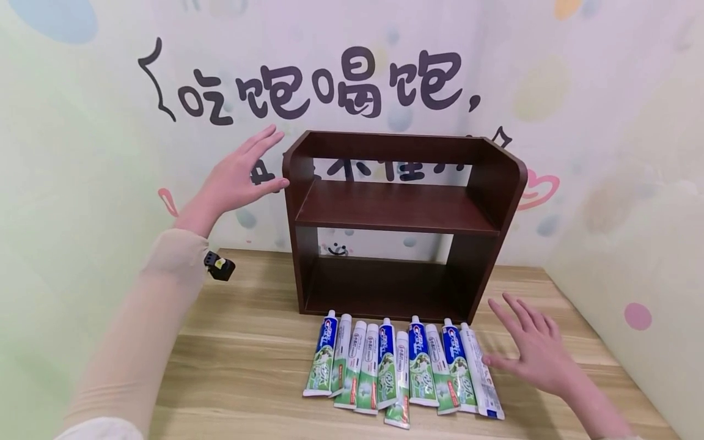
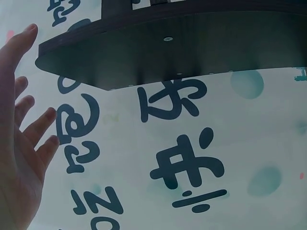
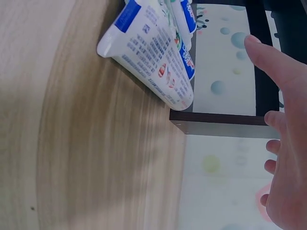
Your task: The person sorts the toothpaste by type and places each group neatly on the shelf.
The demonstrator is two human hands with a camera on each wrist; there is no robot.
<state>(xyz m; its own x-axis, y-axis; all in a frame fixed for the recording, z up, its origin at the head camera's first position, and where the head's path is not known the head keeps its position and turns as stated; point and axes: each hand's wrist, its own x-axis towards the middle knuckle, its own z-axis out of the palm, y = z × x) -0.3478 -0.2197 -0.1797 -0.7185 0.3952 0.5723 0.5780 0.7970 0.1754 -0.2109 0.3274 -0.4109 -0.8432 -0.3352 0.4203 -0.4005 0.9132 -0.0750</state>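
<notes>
A dark brown two-tier wooden shelf (image 1: 396, 205) stands upright on the table. In front of it lies a row of several toothpaste tubes (image 1: 420, 360), caps toward the shelf, some blue and green, others white and green. The tube at the right end (image 1: 478, 366) shows its printed white back, also seen in the right wrist view. My left hand (image 1: 242, 174) is raised beside the shelf's upper left side, fingers spread, holding nothing. Low by the row's right end, my right hand (image 1: 533, 348) hovers with spread fingers, its thumb overlapping the end tube in the head view.
Behind the shelf is a pale wall (image 1: 341, 36) with large black lettering and coloured spots. Side walls (image 1: 649, 201) flank the wood-grain table (image 1: 236, 360). A small black device (image 1: 220, 267) sits at my left wrist.
</notes>
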